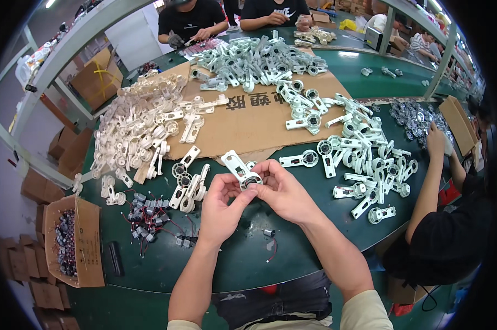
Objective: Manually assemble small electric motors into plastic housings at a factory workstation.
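- I see the left hand [221,201] and right hand [281,192], fingers pinching one white housing [234,163] by the near edge of the cardboard sheet [243,129].
- Wired motors [149,212] lie on the tabletop [149,275], nearer the person than the sheet.
- Cream housings [144,124] heap over the sheet's left side, a paler pile [254,60] across its far end.

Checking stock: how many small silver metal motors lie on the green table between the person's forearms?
1: the motor lies on the green table, nearer the person than the right hand. The forearms may hide others.
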### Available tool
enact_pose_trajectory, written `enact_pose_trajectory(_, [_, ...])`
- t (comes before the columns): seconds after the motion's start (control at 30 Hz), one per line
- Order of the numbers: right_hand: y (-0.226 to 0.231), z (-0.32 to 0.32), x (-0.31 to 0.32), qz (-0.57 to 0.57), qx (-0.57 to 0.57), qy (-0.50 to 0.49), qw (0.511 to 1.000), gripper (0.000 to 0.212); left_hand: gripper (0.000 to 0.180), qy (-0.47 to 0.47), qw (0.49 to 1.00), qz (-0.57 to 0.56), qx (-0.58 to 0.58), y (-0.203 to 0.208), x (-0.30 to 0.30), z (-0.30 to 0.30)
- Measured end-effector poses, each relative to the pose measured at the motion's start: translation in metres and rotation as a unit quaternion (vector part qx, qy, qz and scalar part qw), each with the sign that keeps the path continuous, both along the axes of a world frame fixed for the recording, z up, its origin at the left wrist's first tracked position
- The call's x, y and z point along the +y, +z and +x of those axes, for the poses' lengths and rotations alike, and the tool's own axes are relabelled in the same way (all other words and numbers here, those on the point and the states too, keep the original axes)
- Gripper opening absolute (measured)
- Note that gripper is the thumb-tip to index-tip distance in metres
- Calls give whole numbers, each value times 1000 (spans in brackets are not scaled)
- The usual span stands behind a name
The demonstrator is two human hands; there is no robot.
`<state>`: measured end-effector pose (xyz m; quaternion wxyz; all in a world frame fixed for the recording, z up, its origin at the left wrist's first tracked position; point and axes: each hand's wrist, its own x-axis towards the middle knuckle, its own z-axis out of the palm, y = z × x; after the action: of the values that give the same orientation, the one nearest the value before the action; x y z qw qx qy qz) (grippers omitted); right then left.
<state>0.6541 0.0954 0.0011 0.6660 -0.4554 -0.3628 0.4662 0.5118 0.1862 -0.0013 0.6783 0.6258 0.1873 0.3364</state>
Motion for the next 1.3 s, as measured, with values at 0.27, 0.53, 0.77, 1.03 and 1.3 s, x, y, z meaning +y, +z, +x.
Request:
enact_pose_trajectory(0.27, [-2,16,2,-43,-54,-8,998,25,30,-10,1000,-10,6,-4,-1,5])
enact_pose_trajectory(0.53, [8,54,-17,-86,-535,-429,723,24,16,-1,950,249,189,6,2,-6])
enact_pose_trajectory(0.77, [-21,4,0,-117,-619,-181,755,17,20,118,897,377,199,-22,16,28])
enact_pose_trajectory(1.03, [-18,41,-1,-133,-249,-120,952,19,35,93,831,389,387,-4,1,35])
enact_pose_trajectory(1.3, [-4,15,3,-119,-280,-171,937,16,37,151,794,426,406,-10,-4,19])
